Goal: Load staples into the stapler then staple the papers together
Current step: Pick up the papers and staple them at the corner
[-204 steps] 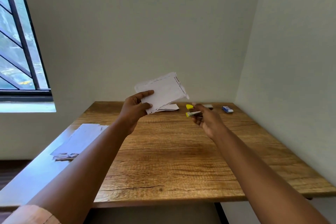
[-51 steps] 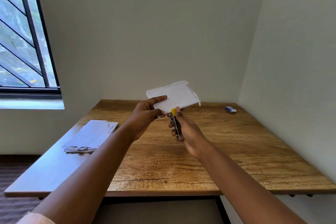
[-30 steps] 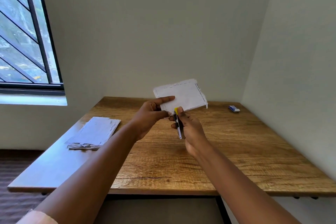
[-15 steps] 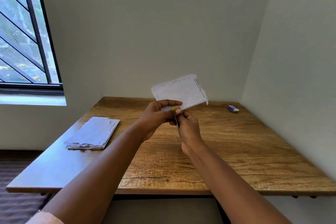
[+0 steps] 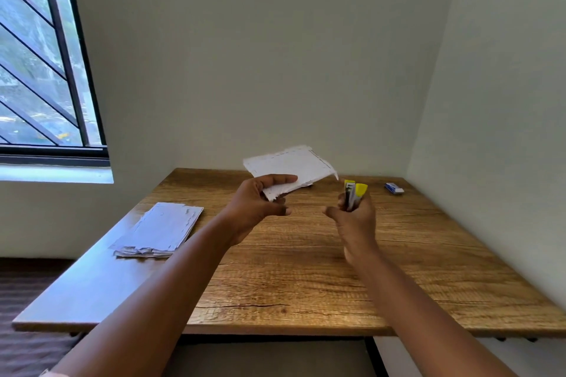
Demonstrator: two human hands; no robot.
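— Wood-grain brown, that's the table (image 5: 306, 269): a broad rectangular top set into the corner of two pale walls, with a window (image 5: 39, 70) at the left.

— What lies on it?

— A loose stack of papers (image 5: 159, 228) with ragged edges near the left side, and a small blue and white box (image 5: 394, 188) far back at the right. Whether anything is in the box, I cannot tell.

— And the hands?

— Both are raised above the table, apart from each other. The left hand (image 5: 257, 208) pinches a thin sheaf of white sheets (image 5: 291, 170) between thumb and fingers; the sheets tilt up and away, torn along the near edge.

— The stapler?

— In the right hand (image 5: 355, 220), fingers curled around its lower half. The stapler (image 5: 352, 195) stands nearly upright, long axis vertical, its yellow end pointing up and its metal body showing above the fist. It sits to the right of the held sheets, not touching them.
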